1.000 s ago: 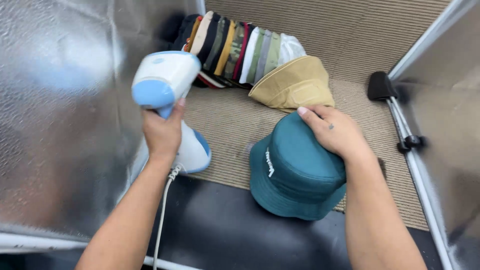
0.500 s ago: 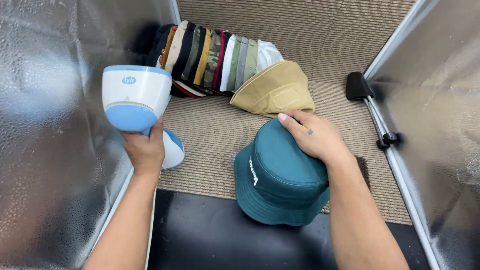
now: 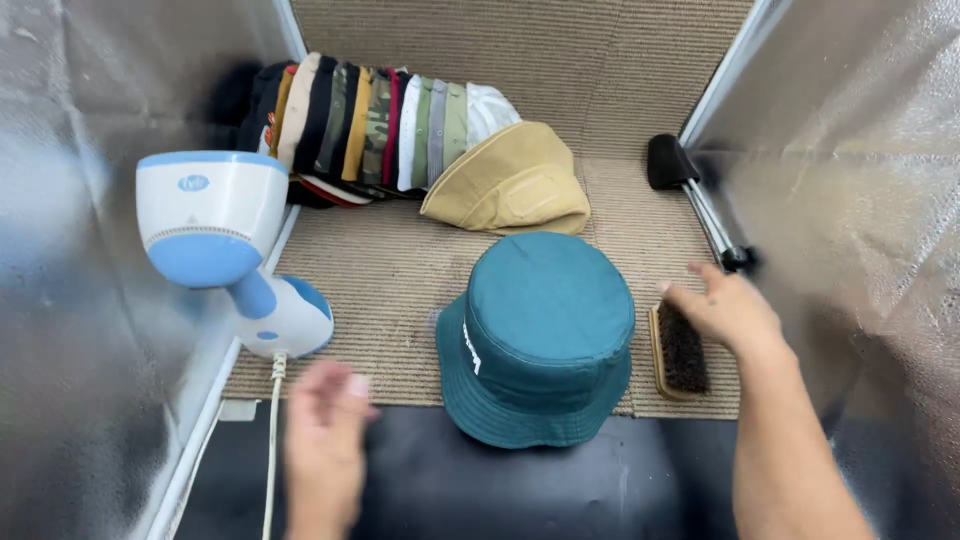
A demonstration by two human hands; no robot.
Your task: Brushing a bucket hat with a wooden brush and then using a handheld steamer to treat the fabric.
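Observation:
A teal bucket hat (image 3: 540,330) sits upright on the ribbed beige mat, its brim over the black front strip. My right hand (image 3: 728,310) hovers just right of it, fingers apart, above a wooden brush with dark bristles (image 3: 680,350); it holds nothing. My left hand (image 3: 325,440) is blurred, low at the front left, empty and off the white and blue garment steamer (image 3: 225,250), which stands by itself at the left wall with its cord trailing down.
A row of folded caps in several colours (image 3: 370,130) leans along the back, with a tan bucket hat (image 3: 505,185) in front of it. Shiny foil walls close in left (image 3: 70,250) and right (image 3: 860,200). A black clamp (image 3: 668,160) and metal rod run along the right wall.
My left hand has let go of the steamer and dropped toward the front. My right hand has left the teal hat and moved right, over the brush.

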